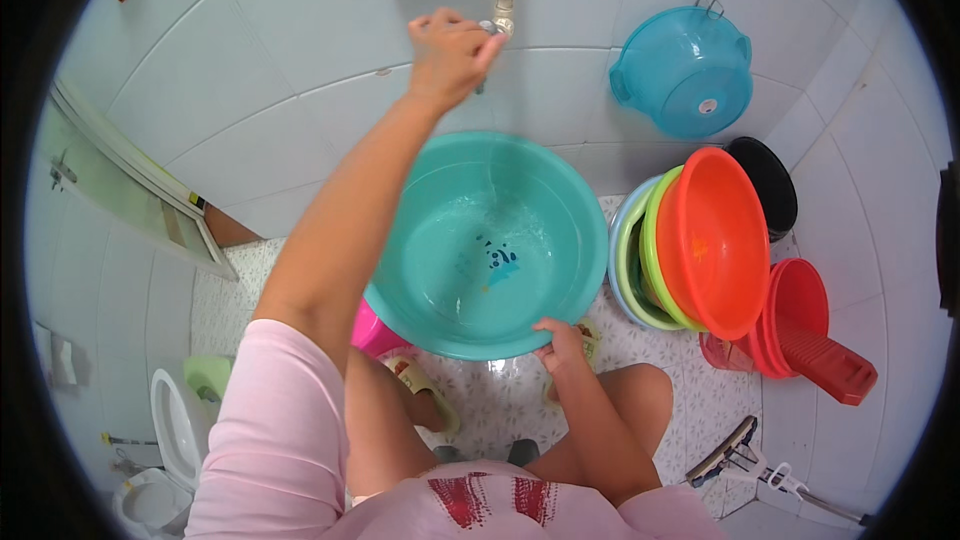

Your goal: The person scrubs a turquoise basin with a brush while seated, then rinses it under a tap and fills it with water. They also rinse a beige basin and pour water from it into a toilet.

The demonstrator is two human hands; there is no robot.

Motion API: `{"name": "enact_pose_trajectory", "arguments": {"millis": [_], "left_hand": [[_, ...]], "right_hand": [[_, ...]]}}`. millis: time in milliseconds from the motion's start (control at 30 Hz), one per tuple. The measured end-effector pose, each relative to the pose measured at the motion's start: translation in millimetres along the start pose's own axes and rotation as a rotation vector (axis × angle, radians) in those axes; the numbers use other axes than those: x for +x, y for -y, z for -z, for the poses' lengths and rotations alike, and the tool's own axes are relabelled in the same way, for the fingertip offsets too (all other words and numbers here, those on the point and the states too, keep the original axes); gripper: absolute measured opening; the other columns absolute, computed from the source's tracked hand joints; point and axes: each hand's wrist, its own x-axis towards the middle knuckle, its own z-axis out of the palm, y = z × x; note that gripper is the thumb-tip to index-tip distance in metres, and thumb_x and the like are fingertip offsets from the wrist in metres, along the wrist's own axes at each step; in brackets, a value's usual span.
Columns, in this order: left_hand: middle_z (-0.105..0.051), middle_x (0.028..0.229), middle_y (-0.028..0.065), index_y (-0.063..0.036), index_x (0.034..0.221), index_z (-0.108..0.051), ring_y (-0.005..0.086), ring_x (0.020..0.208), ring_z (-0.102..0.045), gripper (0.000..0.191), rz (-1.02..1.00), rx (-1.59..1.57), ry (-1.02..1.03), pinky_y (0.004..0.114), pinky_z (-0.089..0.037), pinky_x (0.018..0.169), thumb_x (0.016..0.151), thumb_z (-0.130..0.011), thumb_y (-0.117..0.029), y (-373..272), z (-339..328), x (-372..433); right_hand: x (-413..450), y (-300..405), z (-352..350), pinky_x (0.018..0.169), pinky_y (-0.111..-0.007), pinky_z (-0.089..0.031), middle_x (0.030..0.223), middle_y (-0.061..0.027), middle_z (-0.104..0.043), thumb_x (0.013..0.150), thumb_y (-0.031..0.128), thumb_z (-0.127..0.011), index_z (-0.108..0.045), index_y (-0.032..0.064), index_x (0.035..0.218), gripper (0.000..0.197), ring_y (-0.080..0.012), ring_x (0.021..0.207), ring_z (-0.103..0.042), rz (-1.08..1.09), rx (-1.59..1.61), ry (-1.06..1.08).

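At the wall, my left hand point(450, 56) is curled over a metal tap point(486, 26) and hides most of it. The tip of its spout shows beneath my hand. A thin stream of water falls from there into a large teal plastic basin point(420, 240), where the water's surface ripples. A panda print point(501, 259) shows on the basin's bottom. My right hand point(561, 345) grips the basin's near rim, thumb on top and fingers underneath.
To the right lean stacked basins, an orange basin point(712, 240) foremost, beside a black bucket point(761, 187) and a red dipper point(825, 364). A blue basin point(686, 71) hangs on the wall. A floor squeegee point(724, 450) lies lower right; a toilet point(176, 420) stands left. Beneath the basin is something pink point(375, 330).
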Motion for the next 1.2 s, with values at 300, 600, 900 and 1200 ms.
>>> {"name": "enact_pose_trajectory", "arguments": {"millis": [300,600,900,1200], "left_hand": [[-0.043,0.133,0.0173,-0.0042,0.13,-0.041,0.0305,0.125,-0.038,0.052,0.483,-0.536,0.075,0.038,-0.029,0.103,0.081,-0.059,-0.012,61.3,56.4,-210.1],[-0.031,0.135,0.0182,-0.0016,0.139,-0.014,0.0297,0.123,-0.034,0.087,1.851,-1.217,0.372,0.047,-0.032,0.097,0.076,-0.07,-0.021,-64.6,88.0,-394.4],[-0.05,0.113,0.0122,-0.0044,0.123,-0.039,0.0277,0.1,-0.056,0.042,2.006,-1.623,-0.143,0.04,-0.052,0.087,0.084,-0.056,-0.006,-110.7,137.3,-414.9],[-0.058,0.087,0.0068,-0.0028,0.104,-0.05,0.0147,0.064,-0.056,0.028,1.908,-1.267,-0.086,0.024,-0.041,0.043,0.076,-0.057,-0.001,-154.5,109.3,-371.7]], "right_hand": [[-47.9,-44.8,53.9,0.054,-0.028,-0.048,0.089,-0.0073,-0.057,0.06,-0.012,-0.061,-0.052,-0.0007,0.102,0.044,-0.019,0.073,-0.058,0.19,0.009,-0.088],[10.2,-34.8,41.8,0.07,-0.034,-0.05,0.093,-0.0086,-0.058,0.065,-0.015,-0.055,-0.052,-0.0003,0.104,0.042,-0.0216,0.086,-0.058,0.327,0.08,0.03],[-2.8,-89.2,19.0,0.078,-0.039,-0.049,0.104,-0.0143,-0.054,0.066,-0.011,-0.059,-0.048,-0.0032,0.111,0.047,-0.0286,0.091,-0.056,-0.023,-0.02,0.353],[16.0,-57.3,54.6,0.088,-0.046,-0.046,0.108,-0.014,-0.053,0.068,-0.005,-0.058,-0.047,-0.0007,0.114,0.048,-0.0309,0.1,-0.053,-0.205,0.09,0.191]]}}
